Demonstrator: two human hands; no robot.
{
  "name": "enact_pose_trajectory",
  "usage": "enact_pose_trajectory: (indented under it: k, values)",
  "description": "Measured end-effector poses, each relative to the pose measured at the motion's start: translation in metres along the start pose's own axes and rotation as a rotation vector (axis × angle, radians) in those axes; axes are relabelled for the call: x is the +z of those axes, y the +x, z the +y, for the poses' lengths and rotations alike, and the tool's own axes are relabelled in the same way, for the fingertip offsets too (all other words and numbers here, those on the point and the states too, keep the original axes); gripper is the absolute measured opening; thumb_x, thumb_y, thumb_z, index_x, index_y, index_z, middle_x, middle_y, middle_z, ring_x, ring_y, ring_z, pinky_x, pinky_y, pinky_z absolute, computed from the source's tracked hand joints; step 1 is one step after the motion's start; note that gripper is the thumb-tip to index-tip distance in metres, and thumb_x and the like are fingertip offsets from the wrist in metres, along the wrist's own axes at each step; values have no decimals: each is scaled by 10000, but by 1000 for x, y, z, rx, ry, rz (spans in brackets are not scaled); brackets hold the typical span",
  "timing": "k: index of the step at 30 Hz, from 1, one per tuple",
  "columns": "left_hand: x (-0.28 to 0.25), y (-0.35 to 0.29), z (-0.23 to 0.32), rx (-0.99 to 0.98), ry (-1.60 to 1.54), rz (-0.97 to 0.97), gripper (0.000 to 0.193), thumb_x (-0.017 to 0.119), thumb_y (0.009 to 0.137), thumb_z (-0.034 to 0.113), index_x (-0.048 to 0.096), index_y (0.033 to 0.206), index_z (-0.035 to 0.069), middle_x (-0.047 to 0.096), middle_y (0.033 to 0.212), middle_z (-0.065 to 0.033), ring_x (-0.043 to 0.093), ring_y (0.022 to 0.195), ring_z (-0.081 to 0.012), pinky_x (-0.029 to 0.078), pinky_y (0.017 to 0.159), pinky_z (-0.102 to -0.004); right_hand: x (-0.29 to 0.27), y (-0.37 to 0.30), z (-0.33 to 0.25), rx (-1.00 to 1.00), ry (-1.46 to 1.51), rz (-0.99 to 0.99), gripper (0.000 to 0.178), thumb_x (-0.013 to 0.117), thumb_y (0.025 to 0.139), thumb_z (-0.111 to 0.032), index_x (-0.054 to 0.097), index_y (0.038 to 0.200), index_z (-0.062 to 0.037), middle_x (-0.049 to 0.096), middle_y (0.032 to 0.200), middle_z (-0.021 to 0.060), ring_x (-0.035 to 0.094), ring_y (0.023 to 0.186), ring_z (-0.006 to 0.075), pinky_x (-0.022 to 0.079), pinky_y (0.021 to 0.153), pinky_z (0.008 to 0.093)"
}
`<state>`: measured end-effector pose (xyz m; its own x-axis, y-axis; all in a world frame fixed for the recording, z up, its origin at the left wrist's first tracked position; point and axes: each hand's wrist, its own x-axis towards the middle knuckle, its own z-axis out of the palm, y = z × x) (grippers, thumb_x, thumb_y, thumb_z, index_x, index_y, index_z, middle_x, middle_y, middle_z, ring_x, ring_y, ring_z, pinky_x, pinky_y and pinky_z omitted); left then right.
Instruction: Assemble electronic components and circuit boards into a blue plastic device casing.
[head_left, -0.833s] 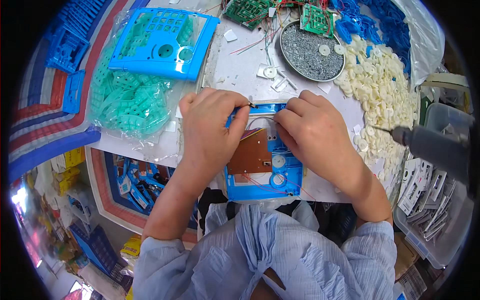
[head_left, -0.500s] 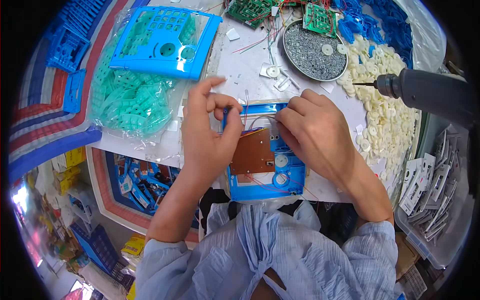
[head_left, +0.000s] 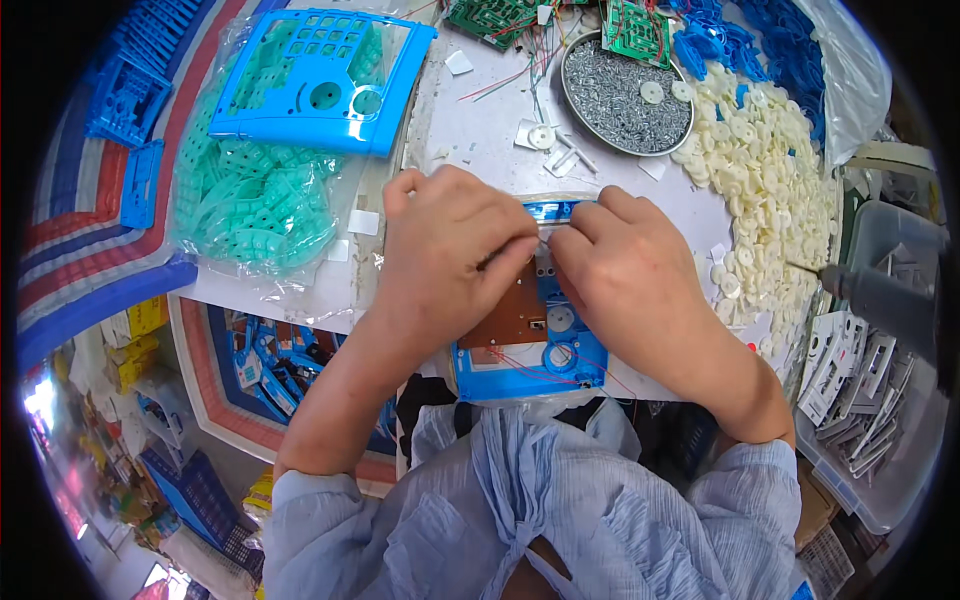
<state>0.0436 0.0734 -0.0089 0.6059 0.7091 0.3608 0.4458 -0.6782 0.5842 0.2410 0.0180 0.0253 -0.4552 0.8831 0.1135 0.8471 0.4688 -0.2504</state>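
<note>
A blue plastic housing (head_left: pixel 530 384) lies open in front of me, with a brown circuit board (head_left: pixel 505 320) inside it. Thin red wires (head_left: pixel 512 356) run across its near part. My left hand (head_left: pixel 445 255) is closed over the housing's far left side, thumb and fingers pinched together. Opposite it, my right hand (head_left: pixel 630 285) is closed too, its fingertips almost touching the left ones. A thin grey wire led into the right fingertips a moment ago; the fingers now cover most of it. What the left fingers pinch is hidden.
Behind the hands stands a round dish of screws (head_left: pixel 625 100). White plastic discs (head_left: pixel 750 180) are heaped to the right, near a hanging grey power screwdriver (head_left: pixel 880 300). A blue cover (head_left: pixel 385 100) rests on a bag of green parts (head_left: pixel 260 200). Green circuit boards (head_left: pixel 635 35) lie at the back.
My left hand has turned over and moved right, its fingers closing beside the right fingertips. The right hand has hardly moved. The power screwdriver has swung down and to the right.
</note>
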Motion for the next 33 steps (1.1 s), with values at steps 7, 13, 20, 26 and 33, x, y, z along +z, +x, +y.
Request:
enact_pose_trajectory:
  k: [7, 13, 20, 26, 33]
  values:
    - [0, 2, 4, 16, 25, -138, 55, 747, 848, 151, 723, 896, 142, 683, 880, -2, 596, 915, -223, 338, 927, -471, -14, -9, -20, -43, 73, -214, 77, 678, 730, -100, 676, 774, -37, 644, 805, 106, 623, 840, 269, 496, 735, 379]
    - [-10, 13, 1, 197, 54, -282, 54, 743, 827, 134, 722, 876, 125, 623, 837, -4, 585, 901, -221, 364, 956, -456, -22, -17, -21, 25, 70, -187, 104, 691, 734, -88, 658, 823, -44, 609, 866, 79, 580, 853, 273, 485, 760, 386]
    - [-12, 36, 5, 500, 239, -423, 47, 724, 717, 148, 701, 726, 108, 612, 768, -11, 615, 848, -193, 434, 971, -444, -7, -29, -18, 3, 90, -52, 122, 668, 743, -141, 656, 830, -56, 570, 891, 63, 554, 897, 247, 432, 728, 380]
    - [-9, 53, 23, 601, 244, -609, 103, 774, 684, 208, 696, 672, 142, 650, 725, -29, 637, 798, -198, 432, 861, -372, 0, -39, -16, 32, 85, 38, 159, 680, 714, -122, 661, 862, -66, 575, 862, 51, 556, 842, 245, 428, 695, 376]
    - [-13, 70, 43, 637, 313, -914, 88, 788, 699, 189, 713, 716, 147, 655, 737, -35, 638, 798, -201, 417, 729, -346, 11, -48, -12, 83, 216, 134, 187, 755, 730, -90, 680, 902, -89, 595, 868, 42, 563, 804, 257, 444, 673, 382]
